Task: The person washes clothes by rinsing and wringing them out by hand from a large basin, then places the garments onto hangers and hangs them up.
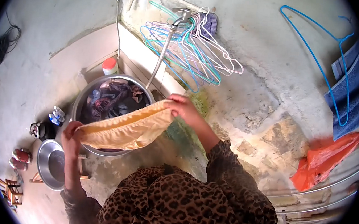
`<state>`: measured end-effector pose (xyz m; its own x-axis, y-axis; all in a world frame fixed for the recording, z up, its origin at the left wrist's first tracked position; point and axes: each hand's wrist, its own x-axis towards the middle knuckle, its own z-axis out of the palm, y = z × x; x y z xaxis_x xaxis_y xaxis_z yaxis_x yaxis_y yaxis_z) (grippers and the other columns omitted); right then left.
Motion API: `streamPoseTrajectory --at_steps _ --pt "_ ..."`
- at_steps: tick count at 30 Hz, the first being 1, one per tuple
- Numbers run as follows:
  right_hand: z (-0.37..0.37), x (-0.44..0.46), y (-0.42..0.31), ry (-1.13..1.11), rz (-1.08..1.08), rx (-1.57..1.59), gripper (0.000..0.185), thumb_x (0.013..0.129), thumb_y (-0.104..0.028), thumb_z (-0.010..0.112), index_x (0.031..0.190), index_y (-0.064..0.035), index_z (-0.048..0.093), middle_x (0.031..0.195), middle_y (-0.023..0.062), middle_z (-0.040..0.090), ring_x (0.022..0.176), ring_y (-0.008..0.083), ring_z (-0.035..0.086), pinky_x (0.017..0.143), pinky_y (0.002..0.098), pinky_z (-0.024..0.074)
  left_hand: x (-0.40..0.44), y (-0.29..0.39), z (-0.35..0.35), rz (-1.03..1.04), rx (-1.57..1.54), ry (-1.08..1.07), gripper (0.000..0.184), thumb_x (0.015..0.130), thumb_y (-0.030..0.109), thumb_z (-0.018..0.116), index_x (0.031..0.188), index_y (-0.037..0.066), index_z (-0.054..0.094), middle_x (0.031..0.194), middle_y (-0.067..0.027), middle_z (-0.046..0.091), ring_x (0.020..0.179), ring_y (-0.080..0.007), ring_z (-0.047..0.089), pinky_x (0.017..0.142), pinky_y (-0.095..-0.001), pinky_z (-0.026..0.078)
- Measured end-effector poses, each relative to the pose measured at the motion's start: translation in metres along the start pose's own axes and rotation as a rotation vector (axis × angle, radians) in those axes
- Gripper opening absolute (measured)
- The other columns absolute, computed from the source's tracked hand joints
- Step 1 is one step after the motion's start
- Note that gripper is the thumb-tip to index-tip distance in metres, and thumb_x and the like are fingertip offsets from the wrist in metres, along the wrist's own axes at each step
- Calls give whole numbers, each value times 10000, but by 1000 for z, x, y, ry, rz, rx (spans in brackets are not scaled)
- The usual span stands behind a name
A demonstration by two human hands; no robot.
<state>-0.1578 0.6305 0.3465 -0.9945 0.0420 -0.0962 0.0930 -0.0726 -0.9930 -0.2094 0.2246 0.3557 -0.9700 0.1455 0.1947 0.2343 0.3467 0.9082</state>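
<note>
Stretched between my two hands is a pair of yellow-orange underpants (pixel 123 126) with a gathered waistband. My left hand (pixel 72 132) is closed on one end of the waistband, and my right hand (pixel 182 106) pinches the other end, higher up. Below the fabric stands a large metal basin (pixel 78 100), its near side partly hidden by the garment. Dark wet-looking clothes (pixel 115 96) lie heaped inside it.
Many wire hangers (pixel 193 50) hang from a tap (pixel 182 17) on the wall. A blue hanger (pixel 307 42) with a blue towel (pixel 352 92) is at right, above a red bag (pixel 323 161). A smaller metal basin (pixel 42 164) sits on a stool at left.
</note>
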Motion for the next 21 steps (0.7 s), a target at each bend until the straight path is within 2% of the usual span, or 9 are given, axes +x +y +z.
streamPoseTrajectory --at_steps 1,2,4,7,9,10,14,16,21 --pt "-3 -2 23 -20 -110 -219 135 856 -158 686 905 -39 646 705 -13 576 597 56 491 522 231 401 -4 -5 10 158 149 152 187 774 19 506 910 36 633 773 -54 603 739 -167 595 684 -270 482" --pt "-11 -6 27 -158 -103 -573 129 857 -149 680 895 -30 647 695 13 595 610 69 542 536 229 433 -10 -21 18 215 269 -56 178 783 8 509 902 27 640 773 -58 616 748 -164 606 698 -274 487" --pt "-15 -21 21 -52 -131 -492 151 853 -154 681 895 -13 647 692 34 615 583 70 566 524 230 440 -16 -42 36 327 505 -478 165 801 -14 515 885 11 654 775 -67 644 767 -157 629 727 -283 499" --pt "-35 -28 14 97 -299 -423 133 860 -142 674 879 -12 656 667 3 612 529 71 556 503 245 443 -13 -35 42 -111 53 -272 210 779 -24 559 956 -5 672 873 -84 683 861 -152 635 839 -283 492" --pt "-46 -41 6 -173 -84 -630 163 850 -179 678 829 -18 656 648 21 616 511 94 561 502 246 444 -7 3 45 -233 -64 -140 268 752 -66 574 996 -21 675 913 -74 679 937 -140 614 932 -284 455" --pt "-50 -45 1 -306 23 -730 182 844 -197 680 805 -21 656 638 30 619 501 106 563 502 247 444 -11 0 47 -212 -131 -284 269 766 -63 562 1009 -24 671 916 -70 676 944 -138 608 937 -280 450" --pt "-73 -50 7 -34 -295 -839 227 801 -250 679 749 -33 634 591 37 605 481 136 576 508 270 442 -28 4 60 -99 -153 -617 250 825 -4 541 1047 -55 643 931 -58 659 946 -134 585 902 -273 457" --pt "-83 -50 6 -292 -3 -892 211 795 -238 683 817 -29 667 653 57 636 539 138 608 534 284 455 -28 39 55 -118 -97 -665 257 825 23 568 1057 -62 635 940 -61 656 940 -136 583 896 -276 459" --pt "-90 -55 4 -473 -63 -699 256 840 -250 679 992 -45 667 800 37 677 641 119 636 596 269 486 -45 23 72 -511 -714 -724 347 780 -24 519 1111 -95 595 1022 -130 658 887 -187 643 794 -273 507"
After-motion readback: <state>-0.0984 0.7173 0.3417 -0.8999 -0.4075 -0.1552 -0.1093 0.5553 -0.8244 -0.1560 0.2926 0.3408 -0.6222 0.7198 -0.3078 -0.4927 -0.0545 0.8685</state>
